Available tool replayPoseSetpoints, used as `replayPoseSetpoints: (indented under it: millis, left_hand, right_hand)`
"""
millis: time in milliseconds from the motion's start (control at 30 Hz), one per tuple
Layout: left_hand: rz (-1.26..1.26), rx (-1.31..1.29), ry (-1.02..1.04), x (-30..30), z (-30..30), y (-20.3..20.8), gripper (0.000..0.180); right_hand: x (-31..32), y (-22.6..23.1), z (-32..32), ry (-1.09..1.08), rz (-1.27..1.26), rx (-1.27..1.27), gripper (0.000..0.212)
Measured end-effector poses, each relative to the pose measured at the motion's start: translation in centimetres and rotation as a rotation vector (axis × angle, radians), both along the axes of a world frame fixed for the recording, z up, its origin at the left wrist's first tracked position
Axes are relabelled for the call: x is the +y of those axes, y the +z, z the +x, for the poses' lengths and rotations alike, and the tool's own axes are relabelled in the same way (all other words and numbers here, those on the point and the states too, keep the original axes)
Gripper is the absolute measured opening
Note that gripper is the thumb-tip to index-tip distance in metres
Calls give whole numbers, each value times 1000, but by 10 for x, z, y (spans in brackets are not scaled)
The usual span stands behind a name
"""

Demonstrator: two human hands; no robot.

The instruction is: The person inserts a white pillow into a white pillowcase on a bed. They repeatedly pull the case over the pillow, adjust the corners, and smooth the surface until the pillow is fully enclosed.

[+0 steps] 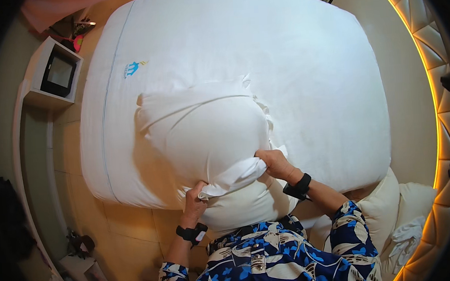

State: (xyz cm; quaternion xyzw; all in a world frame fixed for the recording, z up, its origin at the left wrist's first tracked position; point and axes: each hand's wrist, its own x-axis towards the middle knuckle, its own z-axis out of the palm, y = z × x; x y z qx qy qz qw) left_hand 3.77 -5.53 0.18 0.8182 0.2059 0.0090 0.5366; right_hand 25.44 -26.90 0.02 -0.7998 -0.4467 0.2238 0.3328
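A white pillowcase (202, 111) with a ruffled edge lies over the near part of the bed, pulled partway around a plump cream pillow (239, 209). The bare end of the pillow sticks out toward my body. My left hand (193, 201) is closed on the left side of the pillowcase's open edge. Opposite it, my right hand (275, 165) grips the same edge on the right, fingers wrapped around the bunched cloth. Between the two hands the hem is folded and stretched across the pillow.
Beneath is a wide bed in a white sheet (324, 83). At right stands a padded headboard (441, 101) with a lit strip, and cream pillows (383, 208) with a crumpled white cloth (407, 240). On the left are a white cabinet (36, 93) and tiled floor (68, 150).
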Motion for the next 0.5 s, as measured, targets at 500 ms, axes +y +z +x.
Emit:
replayPoseSetpoints:
  millis: [500]
  left_hand:
    - [409, -522, 122, 17, 48, 53, 27]
  right_hand:
    - [41, 47, 16, -15, 379, -402, 24]
